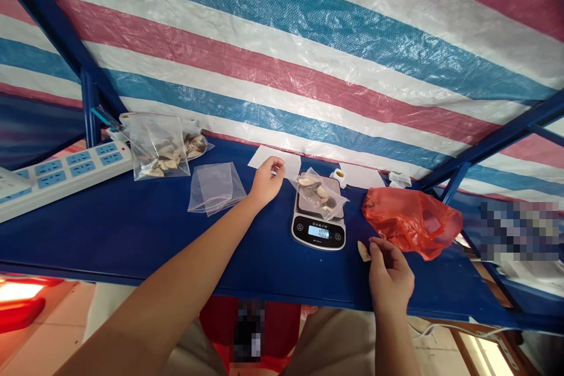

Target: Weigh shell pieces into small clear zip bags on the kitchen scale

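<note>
My right hand (390, 276) pinches a pale dried slice (363, 251) between thumb and fingertips, just right of the kitchen scale (319, 238). On the scale's plate lies a clear plastic bag (324, 192) with several similar dried slices inside, and the display is lit. My left hand (268, 181) hovers left of the scale, in front of a white paper sheet (286, 160). Its fingers are loosely curled, with a gap to the thumb and nothing seen in them. Flat clear zip bags (215, 188) lie on the blue table to the left of that hand.
A filled clear bag (161, 150) stands at the back left, beside a white power strip (66, 173). At the right lies a crumpled red plastic bag (409, 220). A small white roll (338, 177) sits behind the scale. Striped sheeting (282, 64) slopes behind the blue table (132, 235).
</note>
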Tool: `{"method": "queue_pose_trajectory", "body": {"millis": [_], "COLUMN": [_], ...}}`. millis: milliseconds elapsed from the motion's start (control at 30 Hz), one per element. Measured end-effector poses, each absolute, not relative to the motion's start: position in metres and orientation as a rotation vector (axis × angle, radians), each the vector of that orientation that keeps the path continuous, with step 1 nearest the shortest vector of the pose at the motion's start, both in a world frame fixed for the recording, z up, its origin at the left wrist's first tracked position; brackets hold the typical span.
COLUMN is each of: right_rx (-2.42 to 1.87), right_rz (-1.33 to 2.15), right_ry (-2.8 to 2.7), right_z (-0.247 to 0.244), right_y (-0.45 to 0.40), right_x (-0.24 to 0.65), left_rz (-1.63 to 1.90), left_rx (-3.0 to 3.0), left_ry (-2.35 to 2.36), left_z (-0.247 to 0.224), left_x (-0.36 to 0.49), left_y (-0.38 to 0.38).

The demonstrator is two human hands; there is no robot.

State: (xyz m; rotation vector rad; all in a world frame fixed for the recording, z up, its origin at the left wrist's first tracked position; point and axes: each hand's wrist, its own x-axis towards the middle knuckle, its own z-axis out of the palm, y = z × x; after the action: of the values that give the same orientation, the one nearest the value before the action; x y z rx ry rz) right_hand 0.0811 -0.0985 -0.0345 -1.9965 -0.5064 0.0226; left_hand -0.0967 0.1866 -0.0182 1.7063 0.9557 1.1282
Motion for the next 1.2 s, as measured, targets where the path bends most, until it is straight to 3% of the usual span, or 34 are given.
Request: {"method": "queue_pose_trajectory", "body": {"millis": [267,400,500,867,1033,1200], "right_rx": [-2.078,-2.133,-2.126,-2.07,-2.084,-2.057], "right_rz": [-0.182,0.139,0.155,-0.01,0.053,0.047], "right_ry": [-0.615,-0.828,-0.859,-1.657,-1.827,-1.521], "right_z": [-0.002,0.03,0.053,0.183,0.2,0.19], "right_y": [-0.087,-0.039,-0.002,0.016,0.012,0.017], "right_x": [0.054,0.036,0.039,0.068,0.063,0.068], "left_rz": [1.132,1.14,1.156,1.17,1.17,1.163], "left_rx": [1.708,1.704,1.692,1.66,1.664,1.676], "left_ry": [0.945,0.937,0.938,0.893,0.883,0.877], "left_z": [-0.019,-0.02,-0.019,-0.021,-0.022,-0.022], "left_x": [-0.097,-0.096,-0.096,-0.097,-0.097,-0.097], "left_y": [0.187,0.188,0.187,0.188,0.187,0.187]}}
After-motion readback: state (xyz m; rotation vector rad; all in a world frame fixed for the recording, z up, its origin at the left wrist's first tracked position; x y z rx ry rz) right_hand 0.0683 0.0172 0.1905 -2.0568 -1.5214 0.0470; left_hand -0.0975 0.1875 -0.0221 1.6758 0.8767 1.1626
